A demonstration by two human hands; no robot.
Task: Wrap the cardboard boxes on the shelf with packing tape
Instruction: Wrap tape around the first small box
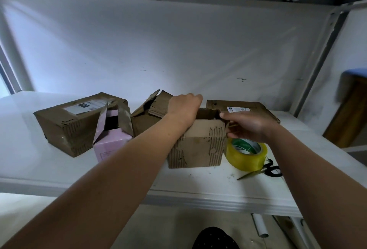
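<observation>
small cardboard box [198,145] on shelf [119,179] front, beside tape roll [246,154] | left hand [183,107] curled over its top; right hand [244,126] pinching its right flap | looks light, torn, crushable; hold by corners

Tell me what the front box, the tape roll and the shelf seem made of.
Front box: corrugated cardboard, matte brown; torn facing bares the flutes.
Tape roll: glossy, yellowish clear plastic film, probably on a card core.
Shelf: smooth white board, likely painted metal or laminate.
</observation>
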